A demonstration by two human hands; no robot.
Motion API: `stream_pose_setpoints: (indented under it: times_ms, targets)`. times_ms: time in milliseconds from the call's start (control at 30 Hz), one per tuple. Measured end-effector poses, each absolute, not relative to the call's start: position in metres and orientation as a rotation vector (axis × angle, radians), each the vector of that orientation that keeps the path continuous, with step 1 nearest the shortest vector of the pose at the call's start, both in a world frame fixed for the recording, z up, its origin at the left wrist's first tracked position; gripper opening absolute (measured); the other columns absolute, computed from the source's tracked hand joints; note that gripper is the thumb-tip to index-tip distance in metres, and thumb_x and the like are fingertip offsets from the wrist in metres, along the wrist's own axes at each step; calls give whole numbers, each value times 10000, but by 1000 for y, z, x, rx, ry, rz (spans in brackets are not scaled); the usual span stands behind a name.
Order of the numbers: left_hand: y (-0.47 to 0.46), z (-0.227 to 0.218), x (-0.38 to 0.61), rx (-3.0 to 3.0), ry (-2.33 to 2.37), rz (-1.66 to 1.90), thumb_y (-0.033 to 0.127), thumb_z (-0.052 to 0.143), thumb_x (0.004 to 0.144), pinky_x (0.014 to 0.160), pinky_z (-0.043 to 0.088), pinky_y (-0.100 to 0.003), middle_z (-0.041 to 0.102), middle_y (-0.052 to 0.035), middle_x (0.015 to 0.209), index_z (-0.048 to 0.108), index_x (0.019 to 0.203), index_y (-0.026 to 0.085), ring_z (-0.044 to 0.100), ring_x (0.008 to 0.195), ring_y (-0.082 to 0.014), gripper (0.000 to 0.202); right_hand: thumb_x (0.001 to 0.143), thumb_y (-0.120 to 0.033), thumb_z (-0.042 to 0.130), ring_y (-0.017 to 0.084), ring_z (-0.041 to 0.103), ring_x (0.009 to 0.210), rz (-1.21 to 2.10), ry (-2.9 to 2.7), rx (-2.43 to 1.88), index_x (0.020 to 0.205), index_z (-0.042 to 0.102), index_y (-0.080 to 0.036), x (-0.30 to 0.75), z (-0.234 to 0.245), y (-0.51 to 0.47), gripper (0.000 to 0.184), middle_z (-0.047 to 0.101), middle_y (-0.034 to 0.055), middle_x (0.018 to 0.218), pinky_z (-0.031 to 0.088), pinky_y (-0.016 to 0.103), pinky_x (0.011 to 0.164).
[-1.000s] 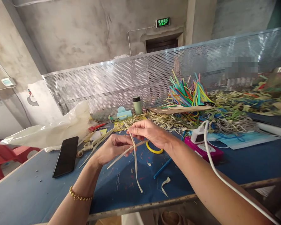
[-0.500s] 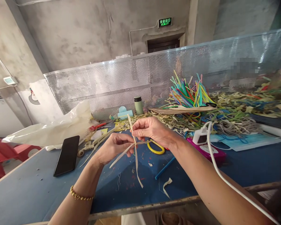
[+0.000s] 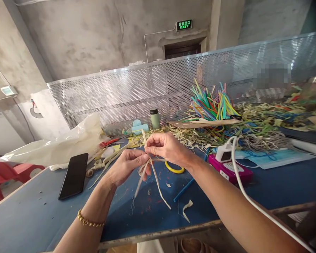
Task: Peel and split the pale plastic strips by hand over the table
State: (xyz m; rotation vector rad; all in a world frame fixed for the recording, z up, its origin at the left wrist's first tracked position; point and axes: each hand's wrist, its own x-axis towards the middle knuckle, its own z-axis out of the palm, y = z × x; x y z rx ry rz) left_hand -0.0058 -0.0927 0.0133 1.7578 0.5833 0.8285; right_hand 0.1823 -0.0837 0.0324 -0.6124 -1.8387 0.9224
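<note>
Several pale, flat fibre strips (image 3: pixel 157 181) cross one another between my two hands, above the blue tabletop. My left hand (image 3: pixel 129 164) pinches them where they cross, thumb on top; two ends dangle below. With thumb and forefinger, my right hand (image 3: pixel 163 147) grips a strip whose short end points upward. Whether the strips are knotted or only crossed I cannot tell. Below my right hand lies a yellow loop handle (image 3: pixel 175 168), the rest of it hidden. A blue stick (image 3: pixel 183 189) and a curled scrap of strip (image 3: pixel 186 211) lie nearer the table's front edge.
A black phone (image 3: pixel 73 176) and a clear plastic bag (image 3: pixel 60 146) lie to the left. Behind stand a green bottle (image 3: pixel 155 118) and bright pipe cleaners (image 3: pixel 213 103) among dried husks. Right are a magenta power box (image 3: pixel 230 168), a white cable (image 3: pixel 241 182) and a blue mask (image 3: pixel 276 159).
The strip end at lower left has swung down and right, and the long hanging end has shifted right. My hands have drawn closer together at the crossing.
</note>
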Motion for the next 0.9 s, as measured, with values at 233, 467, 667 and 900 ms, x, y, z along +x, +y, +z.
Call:
stream_pose_setpoints:
  times_ms: [233, 467, 667, 900]
  targets:
    - [-91, 12, -3, 1657, 678, 836, 358, 678, 821, 531, 455, -275, 686, -64, 630, 703, 718, 121, 591, 463, -131, 259, 798, -254, 687, 87, 518, 629, 800, -1916, -569, 789, 614, -154, 178, 25, -80, 124, 595, -13, 710, 421, 238, 585]
    - [-87, 10, -1, 1579, 813, 975, 287, 685, 778, 526, 441, -276, 683, -65, 602, 687, 691, 117, 591, 456, -137, 191, 778, -111, 606, 87, 513, 600, 464, -1941, -603, 771, 596, -166, 178, 30, -85, 56, 585, -31, 678, 408, 235, 572]
    - [-80, 9, -2, 1453, 871, 1208, 274, 672, 756, 547, 445, -279, 693, -62, 616, 656, 676, 123, 613, 457, -148, 172, 861, -163, 604, 130, 577, 739, 65, -2044, -582, 801, 685, -155, 179, 26, -82, 101, 657, 38, 805, 447, 281, 708]
    - [-81, 11, -2, 1366, 809, 1259, 285, 726, 705, 635, 480, -286, 702, -55, 672, 663, 689, 117, 653, 529, -155, 180, 938, -213, 551, 171, 566, 852, -335, -2140, -604, 898, 728, -175, 177, 15, -73, 185, 666, 61, 872, 410, 337, 811]
